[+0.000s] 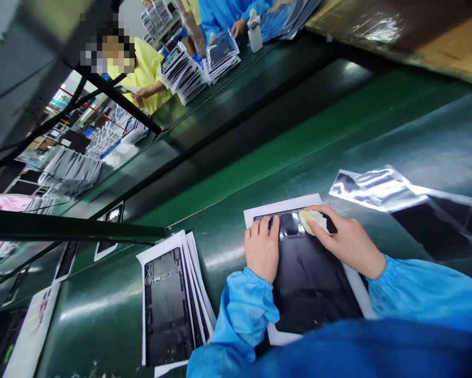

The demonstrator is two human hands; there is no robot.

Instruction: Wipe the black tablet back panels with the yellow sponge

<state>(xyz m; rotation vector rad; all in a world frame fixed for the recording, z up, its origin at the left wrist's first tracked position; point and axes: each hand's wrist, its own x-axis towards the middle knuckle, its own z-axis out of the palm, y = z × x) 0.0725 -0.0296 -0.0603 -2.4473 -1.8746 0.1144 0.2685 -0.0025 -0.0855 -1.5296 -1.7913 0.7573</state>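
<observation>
A black rectangular panel (314,278) with a glossy strip across its far end lies on white paper (285,203) in front of me. My left hand (262,247) rests on the panel's far left corner, fingers laid over it and pressing down. A crumpled white and yellowish wiping pad (316,221) is pinched between the thumb and fingers of my right hand (348,239), and it touches the glossy strip. To the left is a stack of similar black panels (168,310) interleaved with white sheets. The top one shows a moulded, ribbed inner side.
Clear plastic film sheets (377,186) lie at the right on the green work surface (228,210). A dark metal beam (74,227) crosses at left. Beyond are stacked panels (184,73), a white bottle (254,32), a co-worker in yellow (151,65) and another in blue (220,16).
</observation>
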